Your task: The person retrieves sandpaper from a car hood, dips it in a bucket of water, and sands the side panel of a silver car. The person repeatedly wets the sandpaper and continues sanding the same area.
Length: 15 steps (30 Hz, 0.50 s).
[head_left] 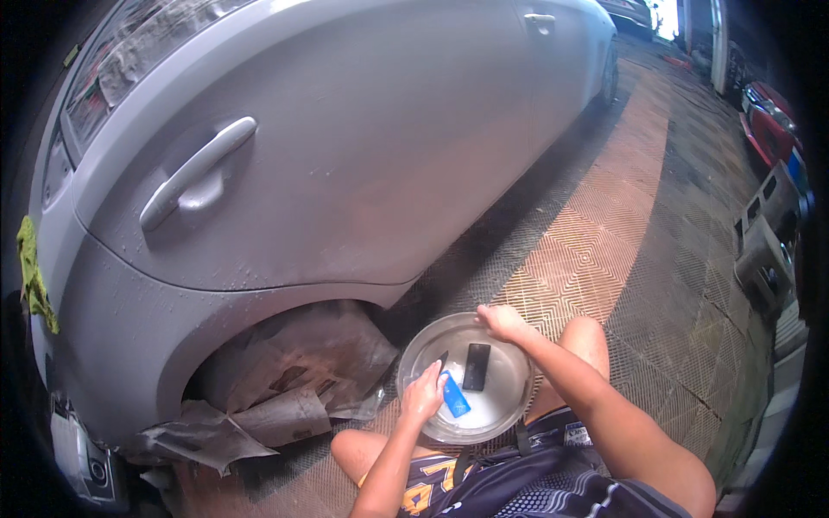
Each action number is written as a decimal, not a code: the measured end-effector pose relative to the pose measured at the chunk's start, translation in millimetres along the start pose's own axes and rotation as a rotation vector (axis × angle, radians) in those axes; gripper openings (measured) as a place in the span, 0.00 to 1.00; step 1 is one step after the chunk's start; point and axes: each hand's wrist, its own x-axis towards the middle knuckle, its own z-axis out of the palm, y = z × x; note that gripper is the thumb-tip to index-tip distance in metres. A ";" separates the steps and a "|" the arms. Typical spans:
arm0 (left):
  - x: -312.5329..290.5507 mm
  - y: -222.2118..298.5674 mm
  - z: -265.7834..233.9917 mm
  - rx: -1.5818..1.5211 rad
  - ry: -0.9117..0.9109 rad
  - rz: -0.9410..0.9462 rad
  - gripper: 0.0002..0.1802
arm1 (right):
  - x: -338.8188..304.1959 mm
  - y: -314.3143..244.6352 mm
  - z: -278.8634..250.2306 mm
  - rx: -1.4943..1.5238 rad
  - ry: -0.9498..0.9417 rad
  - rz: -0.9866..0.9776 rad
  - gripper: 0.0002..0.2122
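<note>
A round metal basin [414,345] with pale liquid in its bottom rests between my legs. My right hand [503,323] is closed on the basin's far right rim. Over its left side, my left hand [421,394] has its fingers closed on a thin dark sheet [444,357], of which only a small edge shows. Just beside those fingers is a blue rectangular block [455,395]; whether the hand also grips it, I cannot tell. A black rectangular block [476,367] lies apart from both hands inside the basin.
A grey matte car [363,173] with water drops on its door stands close at left. Crumpled paper [285,414] covers the wheel in its arch. A yellow-green cloth [34,276] hangs at the far left. Grey car parts [764,259] stand along the right side.
</note>
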 end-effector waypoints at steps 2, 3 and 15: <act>-1.9 -3.6 -1.7 0.005 0.002 -0.003 0.29 | 0.3 -3.8 -1.6 0.028 0.018 -0.048 0.11; 0.0 -4.6 2.0 0.008 0.018 0.012 0.29 | -1.6 -1.8 -2.9 0.015 0.017 -0.039 0.11; -2.8 1.1 2.5 -0.013 0.063 0.046 0.27 | -0.6 -14.7 -10.5 -0.003 -0.014 0.031 0.12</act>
